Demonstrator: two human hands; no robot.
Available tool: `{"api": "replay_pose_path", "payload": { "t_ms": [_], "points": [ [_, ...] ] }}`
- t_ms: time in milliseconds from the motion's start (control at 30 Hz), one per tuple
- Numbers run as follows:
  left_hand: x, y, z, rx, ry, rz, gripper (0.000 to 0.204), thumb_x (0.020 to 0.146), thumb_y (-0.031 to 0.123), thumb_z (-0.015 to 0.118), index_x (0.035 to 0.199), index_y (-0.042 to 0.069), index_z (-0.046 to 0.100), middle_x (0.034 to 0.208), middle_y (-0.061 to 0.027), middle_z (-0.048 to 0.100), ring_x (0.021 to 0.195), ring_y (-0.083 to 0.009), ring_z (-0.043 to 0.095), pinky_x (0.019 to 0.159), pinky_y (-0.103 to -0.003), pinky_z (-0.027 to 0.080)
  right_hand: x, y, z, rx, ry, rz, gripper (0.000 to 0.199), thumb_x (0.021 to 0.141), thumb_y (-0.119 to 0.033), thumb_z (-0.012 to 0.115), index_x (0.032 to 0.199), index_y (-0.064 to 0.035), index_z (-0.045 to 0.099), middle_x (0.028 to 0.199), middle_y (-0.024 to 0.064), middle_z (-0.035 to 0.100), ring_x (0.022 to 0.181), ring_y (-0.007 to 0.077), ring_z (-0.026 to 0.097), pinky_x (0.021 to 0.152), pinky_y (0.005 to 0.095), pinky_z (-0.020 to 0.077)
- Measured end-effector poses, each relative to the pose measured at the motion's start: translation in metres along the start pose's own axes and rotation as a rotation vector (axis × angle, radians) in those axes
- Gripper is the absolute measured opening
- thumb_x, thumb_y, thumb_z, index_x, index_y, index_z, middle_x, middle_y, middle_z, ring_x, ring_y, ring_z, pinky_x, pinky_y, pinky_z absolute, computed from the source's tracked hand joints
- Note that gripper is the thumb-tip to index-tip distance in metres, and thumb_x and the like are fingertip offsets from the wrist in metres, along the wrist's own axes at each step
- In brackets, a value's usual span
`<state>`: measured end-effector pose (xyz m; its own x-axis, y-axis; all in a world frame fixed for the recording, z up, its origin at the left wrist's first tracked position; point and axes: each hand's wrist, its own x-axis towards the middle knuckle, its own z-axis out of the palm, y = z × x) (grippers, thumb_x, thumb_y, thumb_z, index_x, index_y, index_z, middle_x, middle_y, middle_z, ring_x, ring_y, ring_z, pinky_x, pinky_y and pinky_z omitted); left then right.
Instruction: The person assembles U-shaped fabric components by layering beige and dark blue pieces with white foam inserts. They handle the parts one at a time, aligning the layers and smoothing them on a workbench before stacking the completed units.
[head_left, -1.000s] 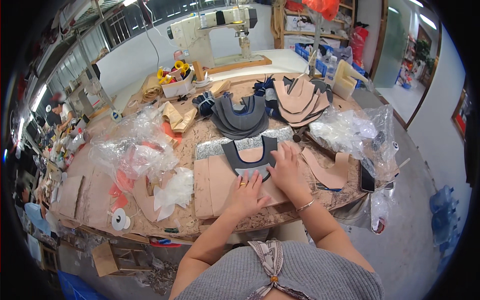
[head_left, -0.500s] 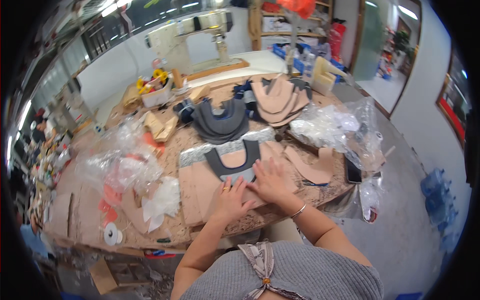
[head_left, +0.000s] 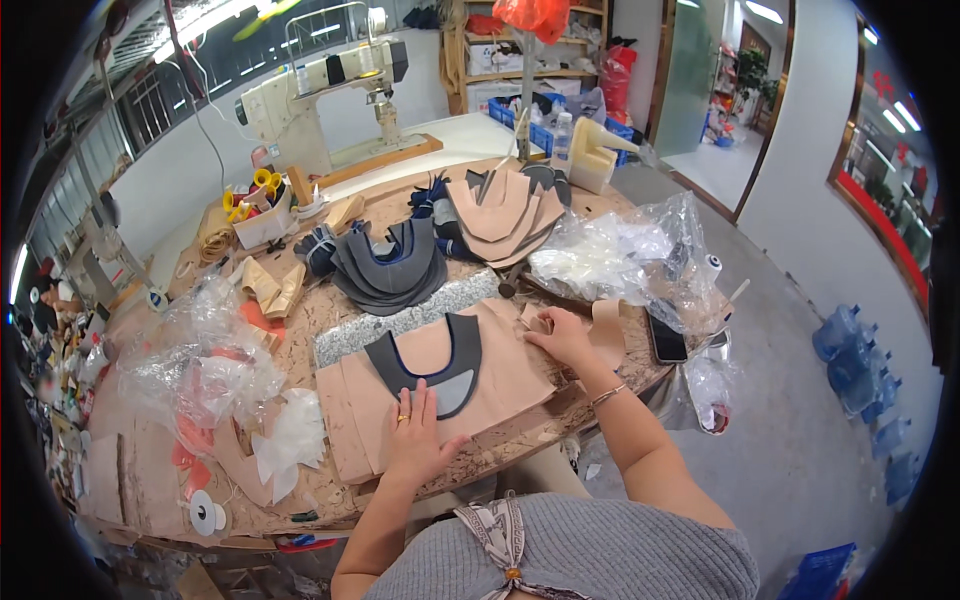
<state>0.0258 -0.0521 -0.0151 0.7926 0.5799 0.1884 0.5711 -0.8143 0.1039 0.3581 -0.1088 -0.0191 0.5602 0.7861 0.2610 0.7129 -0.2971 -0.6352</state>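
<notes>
- Right hand (head_left: 563, 340) has left the dark grey U-shaped piece (head_left: 465, 358) for the curved tan piece (head_left: 608, 328), fingers curled, pinch unclear
- Left hand (head_left: 412, 438), spread, now steadies the former alone

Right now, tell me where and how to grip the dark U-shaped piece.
Probably pinch the U-shaped piece by its far right tip, coming from the right: that narrow arm lies uncovered on the tan sheets, while the left hand lies across the bottom curve.
</notes>
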Motion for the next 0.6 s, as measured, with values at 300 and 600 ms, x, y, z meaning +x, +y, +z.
{"api": "replay_pose_path", "payload": {
  "t_ms": [300, 600],
  "points": [
    [-0.003, 0.001, -0.002, -0.081, 0.129, 0.045, 0.083, 0.082, 0.057, 0.058, 0.137, -0.003, 0.04, 0.148, -0.0199, 0.034, 0.141, -0.0403, 0.022, 0.112, -0.051, 0.017, 0.014, 0.029, 0.0, 0.289, -0.114, 0.1, 0.063, 0.068, -0.027, 0.084, 0.119, -0.0018, 0.058, 0.101, 0.0099, 0.067, 0.089, 0.0178, 0.063, 0.08, 0.0305, 0.0514],
    [-0.008, 0.0, 0.004, -0.057, 0.243, 0.041, 0.071, 0.083, 0.057, 0.058, 0.123, -0.002, 0.056, 0.14, -0.0183, 0.046, 0.139, -0.0398, 0.027, 0.111, -0.056, 0.017, 0.028, 0.031, -0.001, 0.171, -0.183, 0.11, 0.067, 0.058, -0.028, 0.09, 0.112, -0.0004, 0.061, 0.088, 0.0091, 0.067, 0.077, 0.0188, 0.063, 0.073, 0.0301, 0.0515]
  ]
}}
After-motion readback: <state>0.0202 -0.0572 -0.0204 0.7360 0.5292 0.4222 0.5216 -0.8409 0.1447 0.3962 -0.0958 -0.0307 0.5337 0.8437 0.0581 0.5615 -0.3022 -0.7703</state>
